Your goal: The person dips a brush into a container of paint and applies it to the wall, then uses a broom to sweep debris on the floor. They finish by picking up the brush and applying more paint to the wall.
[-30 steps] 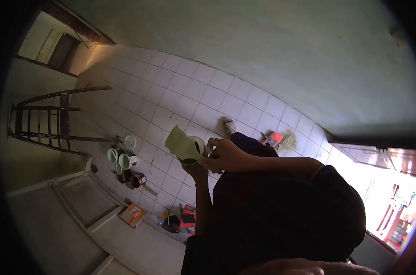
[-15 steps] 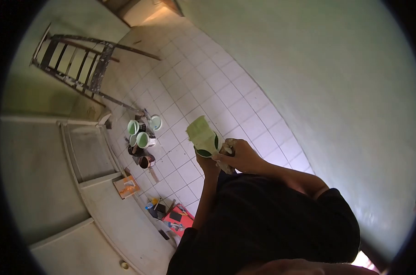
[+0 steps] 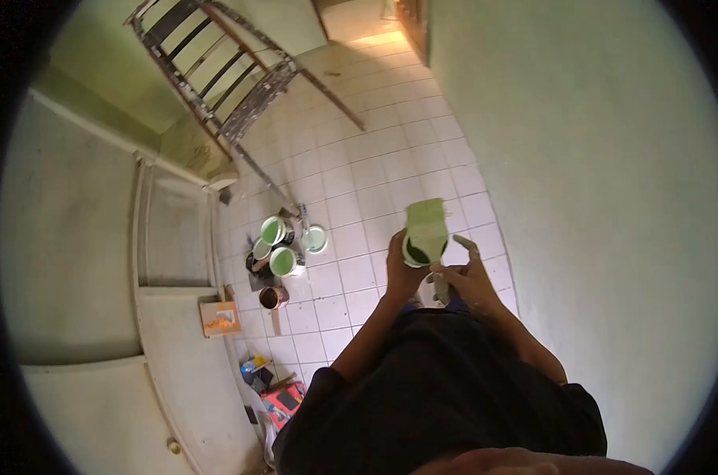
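My left hand [image 3: 402,277] is wrapped round the side of a small white paint tub [image 3: 407,255] with dark green inside. Across the tub's mouth lies a wide paintbrush [image 3: 427,222], its broad end coated in light green and frayed at one corner. Its handle points back toward my body. My right hand [image 3: 470,283] grips that handle between thumb and fingers, with one finger stretched away past the tub's rim. Pale smears show on the right fingers.
A paint-spattered stepladder [image 3: 256,103] stands at the upper left. Below it are green paint buckets [image 3: 286,262], a round lid [image 3: 315,239] and a brown can [image 3: 273,298] on the tiled floor [image 3: 383,170]. A green wall [image 3: 596,198] runs along the right, cabinets [image 3: 74,237] along the left.
My view has turned, so the ladder and buckets appear farther right. Tub and brush have also shifted right in view. One right-hand finger now stretches outward from the brush handle.
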